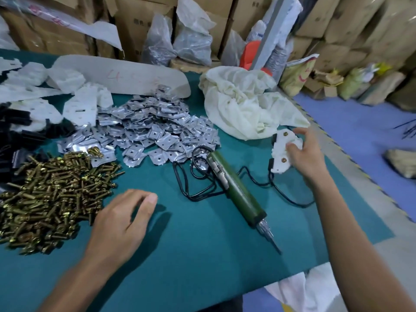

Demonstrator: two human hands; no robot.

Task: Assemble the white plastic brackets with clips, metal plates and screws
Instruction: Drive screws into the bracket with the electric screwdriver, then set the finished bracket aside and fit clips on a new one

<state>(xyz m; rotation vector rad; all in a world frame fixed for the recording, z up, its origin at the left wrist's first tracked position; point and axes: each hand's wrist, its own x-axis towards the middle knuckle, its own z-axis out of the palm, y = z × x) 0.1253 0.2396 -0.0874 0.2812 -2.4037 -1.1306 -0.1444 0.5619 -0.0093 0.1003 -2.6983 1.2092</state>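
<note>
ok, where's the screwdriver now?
Head view, centre: green screwdriver lies on the mat between left hand and right hand holding a bracket, beside the metal plates.

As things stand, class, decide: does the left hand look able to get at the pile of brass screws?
Probably yes. The left hand holds nothing and is right beside the screw pile, with only bare green mat between them.

Screws (51,199) left of screwdriver (234,190); plates (157,129) behind (clips (20,129) apparently leftmost).

Bare mat (180,266) between screws (51,194) and screwdriver (234,188) (corded)
</note>
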